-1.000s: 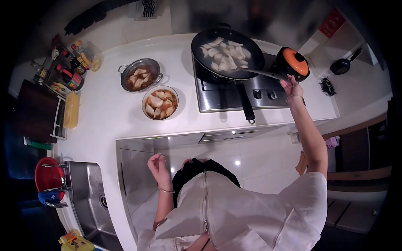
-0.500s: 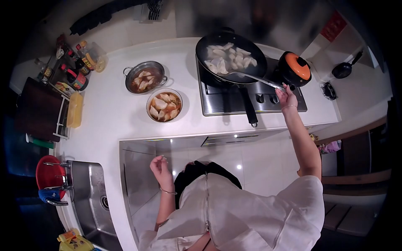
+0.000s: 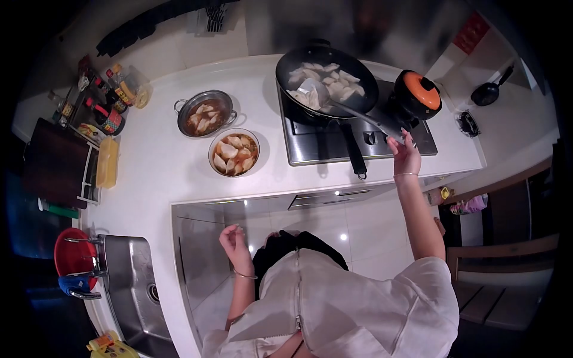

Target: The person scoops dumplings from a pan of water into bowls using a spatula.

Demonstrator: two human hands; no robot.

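My right hand point(image 3: 406, 156) is closed around the handle of a metal ladle point(image 3: 364, 115). The ladle's bowl is low in a black wok point(image 3: 356, 111), among pale dumplings point(image 3: 339, 82) in cloudy liquid. My left hand point(image 3: 236, 246) hangs in front of the counter's edge, near my body, its fingers loosely bent and apart with nothing visible in them. On the counter to the wok's left sit a two-handled metal pot point(image 3: 233, 114) and a round bowl point(image 3: 257, 160). Both contain dumplings in reddish-brown broth.
The wok rests on a steel gas stove point(image 3: 304, 156), its black handle point(image 3: 355, 152) reaching over the front edge. A black pot with an orange lid point(image 3: 419, 92) stands at the right. Sauce bottles point(image 3: 107, 116), a yellow container point(image 3: 107, 162) and a sink point(image 3: 134, 280) line the left side.
My right hand has come lower and slightly toward me. The ladle's bowl has turned and now shows more clearly among the dumplings. My left hand has shifted slightly right.
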